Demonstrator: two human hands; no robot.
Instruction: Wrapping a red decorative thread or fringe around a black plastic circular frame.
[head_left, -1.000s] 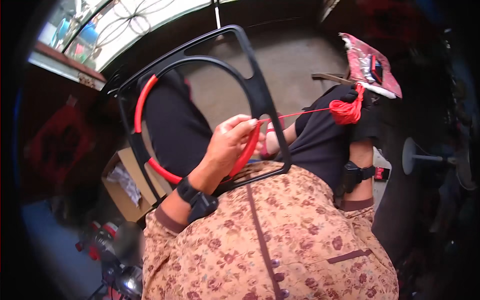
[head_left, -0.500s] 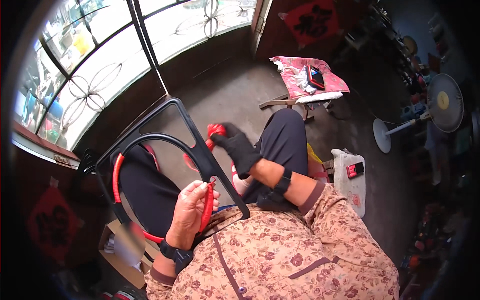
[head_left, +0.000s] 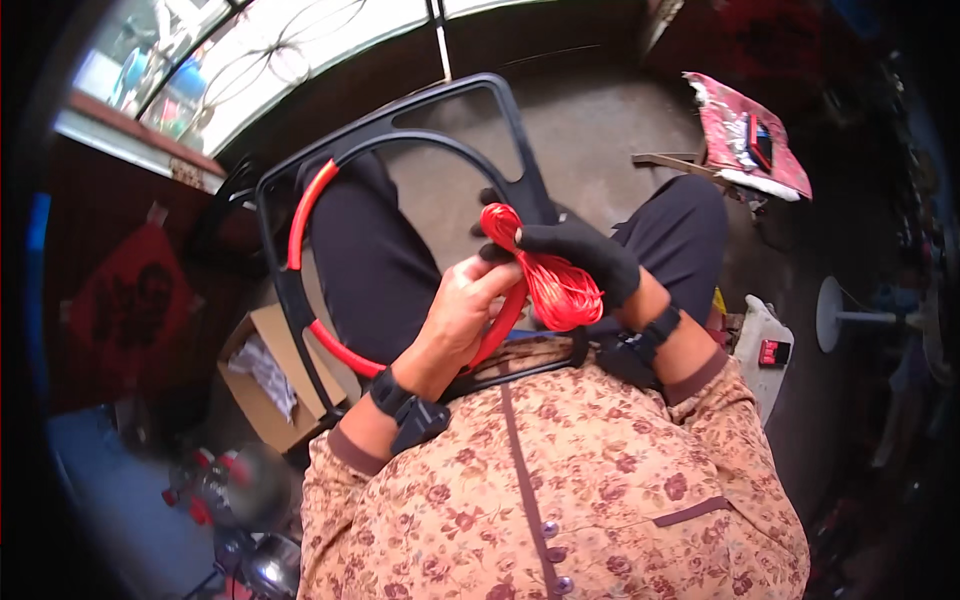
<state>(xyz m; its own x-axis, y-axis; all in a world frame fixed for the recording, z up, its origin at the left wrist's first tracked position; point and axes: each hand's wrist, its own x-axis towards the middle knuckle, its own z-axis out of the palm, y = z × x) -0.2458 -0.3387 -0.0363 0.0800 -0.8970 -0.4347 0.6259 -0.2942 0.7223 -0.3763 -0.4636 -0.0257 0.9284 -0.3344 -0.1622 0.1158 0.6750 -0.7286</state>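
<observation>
A black frame with a round inner ring rests over my lap. Red cord wraps cover stretches of the ring. My left hand, bare, is closed on the ring's near right part, its fingertips pinching at the red wrapping. Close beside it, my right hand, in a black glove, grips a bundle of red cord tied at its narrow waist. The bundle hangs over the ring beside the left fingertips. Part of the ring is hidden behind the hands and bundle.
An open cardboard box with pale crumpled material stands at the left. Far right is a stool with a pink cushion and a dark red device. A red phone lies on a pale padded seat. A fan stands beyond it.
My right hand has brought the cord bundle from beyond the frame's right bar back toward me, beside my left hand. The left hand still grips the ring. The whole view has shifted.
</observation>
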